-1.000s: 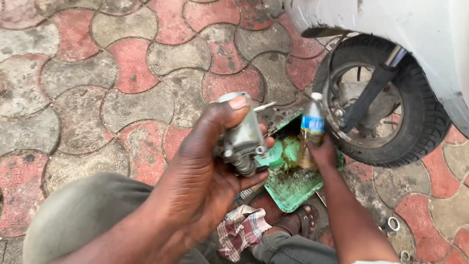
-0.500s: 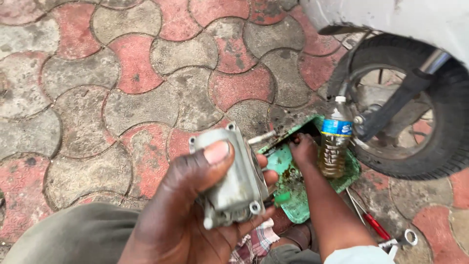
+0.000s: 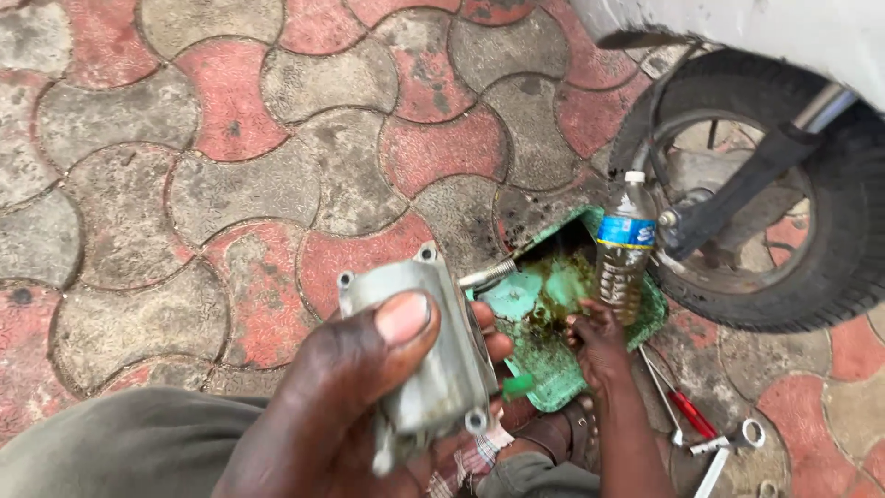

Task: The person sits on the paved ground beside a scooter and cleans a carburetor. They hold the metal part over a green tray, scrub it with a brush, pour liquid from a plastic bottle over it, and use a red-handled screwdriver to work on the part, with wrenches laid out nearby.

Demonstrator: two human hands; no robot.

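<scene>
The left hand (image 3: 341, 415) is near the camera and grips a grey metal part (image 3: 433, 360). The thumb lies flat across its front and the fingers wrap round the back. The part has small round holes at its corners and stands almost upright, above the red and grey paving stones (image 3: 230, 184).

The right hand (image 3: 599, 346) is further right and a bit lower. It rests on the green tray (image 3: 530, 355), and its fingers touch the bottom of a clear plastic bottle (image 3: 624, 244). I cannot tell if it really grips the bottle. The bottle stands up in the tray, with a white cap and a blue band round it. Yellow liquid fills its lower part.

The tray is dirty with oily muck. A black wheel (image 3: 811, 231) stands just behind it. A red-handled screwdriver (image 3: 691, 415) and a spanner (image 3: 733, 443) lie on the ground near the right arm.
</scene>
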